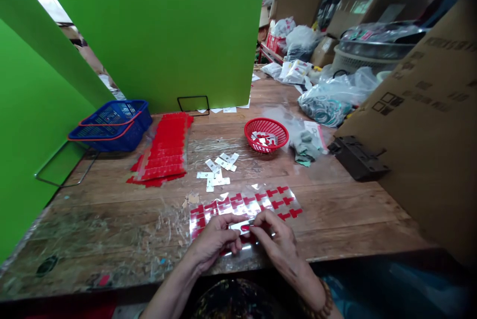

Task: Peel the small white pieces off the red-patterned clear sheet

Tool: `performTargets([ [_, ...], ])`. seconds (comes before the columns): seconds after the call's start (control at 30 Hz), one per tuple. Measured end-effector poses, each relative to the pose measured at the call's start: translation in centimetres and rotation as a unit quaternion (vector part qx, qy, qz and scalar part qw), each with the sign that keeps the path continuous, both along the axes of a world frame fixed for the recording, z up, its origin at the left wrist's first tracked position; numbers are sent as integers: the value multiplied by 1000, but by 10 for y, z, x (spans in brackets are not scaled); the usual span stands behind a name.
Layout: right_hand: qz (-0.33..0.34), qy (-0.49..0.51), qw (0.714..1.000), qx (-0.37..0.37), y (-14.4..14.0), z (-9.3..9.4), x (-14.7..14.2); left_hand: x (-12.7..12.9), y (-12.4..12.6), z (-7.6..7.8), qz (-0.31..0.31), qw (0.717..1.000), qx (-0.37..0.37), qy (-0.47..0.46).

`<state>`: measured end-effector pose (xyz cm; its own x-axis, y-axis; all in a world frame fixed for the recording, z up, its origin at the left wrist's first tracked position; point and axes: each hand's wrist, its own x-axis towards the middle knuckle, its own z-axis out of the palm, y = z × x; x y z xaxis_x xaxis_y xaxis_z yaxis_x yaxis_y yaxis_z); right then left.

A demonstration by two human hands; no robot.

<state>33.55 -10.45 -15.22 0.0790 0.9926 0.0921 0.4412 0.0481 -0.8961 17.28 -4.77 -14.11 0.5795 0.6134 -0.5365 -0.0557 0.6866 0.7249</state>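
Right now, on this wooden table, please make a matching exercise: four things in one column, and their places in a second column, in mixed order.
Things:
1. blue baskets
2. red round basket
3. small metal plates
4. clear sheet with red stickers

Places:
A. loose on the table's middle
B. just beyond both hands
C. far left, by the green wall
D. right of centre, beside a plastic bag

Pairs: 1-C, 2-D, 3-A, 4-B
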Motion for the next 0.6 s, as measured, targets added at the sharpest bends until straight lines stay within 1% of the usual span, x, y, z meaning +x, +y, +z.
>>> performTargets([
  [0.27, 4, -15, 1000, 0, -3, 5, 0, 3, -1, 5, -2, 1000, 18, 12],
  [0.47, 1, -4, 1000, 12, -2, 3, 0, 4, -1, 2, -7, 999, 30, 11],
  [0.6, -1, -9, 1000, 7, -2, 2, 0, 4, -1, 2, -7, 999, 31, 12],
])
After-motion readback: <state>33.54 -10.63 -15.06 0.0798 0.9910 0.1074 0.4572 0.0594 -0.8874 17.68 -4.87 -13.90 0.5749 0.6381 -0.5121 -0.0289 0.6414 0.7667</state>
